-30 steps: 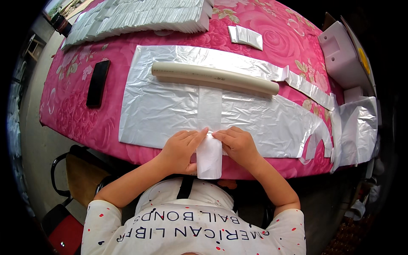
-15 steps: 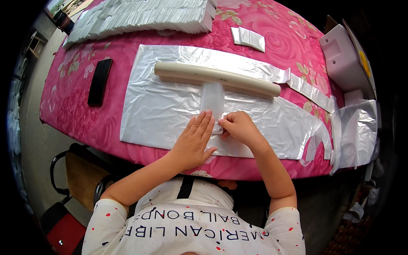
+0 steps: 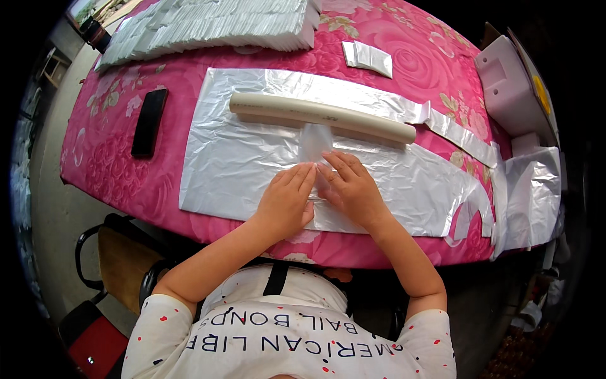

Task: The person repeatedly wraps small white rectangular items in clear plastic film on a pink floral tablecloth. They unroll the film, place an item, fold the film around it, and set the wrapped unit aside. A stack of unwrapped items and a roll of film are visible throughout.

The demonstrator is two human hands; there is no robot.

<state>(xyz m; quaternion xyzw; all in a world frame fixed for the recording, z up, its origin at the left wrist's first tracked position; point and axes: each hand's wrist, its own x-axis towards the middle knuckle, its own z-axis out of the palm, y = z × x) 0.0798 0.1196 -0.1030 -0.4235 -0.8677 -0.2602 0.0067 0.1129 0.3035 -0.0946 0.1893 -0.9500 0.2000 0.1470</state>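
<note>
A narrow folded strip of translucent white plastic [image 3: 315,140] lies on a large silvery-white plastic bag [image 3: 233,164] spread flat over the table. My left hand [image 3: 285,197] rests on the strip's near part with its fingers stretched out side by side. From the other side my right hand [image 3: 355,189] lies over the strip, fingers extended and tips almost meeting the left ones. The near end of the strip is hidden under both hands. Just beyond, a cream-coloured pipe [image 3: 322,117] lies across the bag, over or against the strip's far end.
A pink floral cloth [image 3: 101,151] covers the table. A black phone [image 3: 149,123] lies at the left, rows of folded white bags [image 3: 208,25] at the far left. Small folded plastic pieces [image 3: 369,58] lie beyond the pipe. At the right are a white foam box [image 3: 514,85] and more plastic [image 3: 533,196].
My right hand has gone from pinching the strip's right edge to lying across it, fingers reaching farther forward. Less of the strip shows now. My left hand stays close by, its thumb drawn in.
</note>
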